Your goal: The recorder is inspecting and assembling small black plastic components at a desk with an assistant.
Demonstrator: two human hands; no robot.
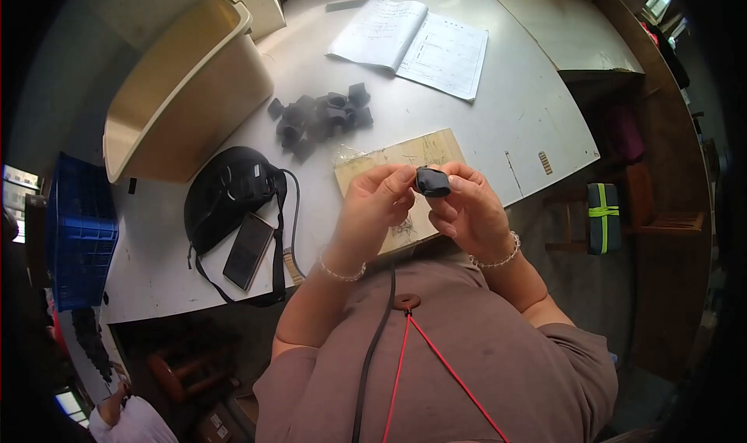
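Note:
A small black piece, glossy and rounded (433, 182), is pinched between my two hands above a worn wooden board (362, 163). My left hand (379, 203) grips its left edge with thumb and forefinger, the other fingers curled. On its right side, the thumb and fingers of my right hand (471, 210) close on it. What the piece is exactly I cannot make out. Beyond my left hand, several similar small black pieces (323, 118) lie heaped on the white table (299, 50).
A deep beige bin (194, 85) stands at the far left. Nearer lie a black bag (233, 190) with a strap and a phone (249, 251). An open notebook (412, 45) rests at the back. Left of the table is a blue crate (82, 233); a person in white (132, 420) is at lower left.

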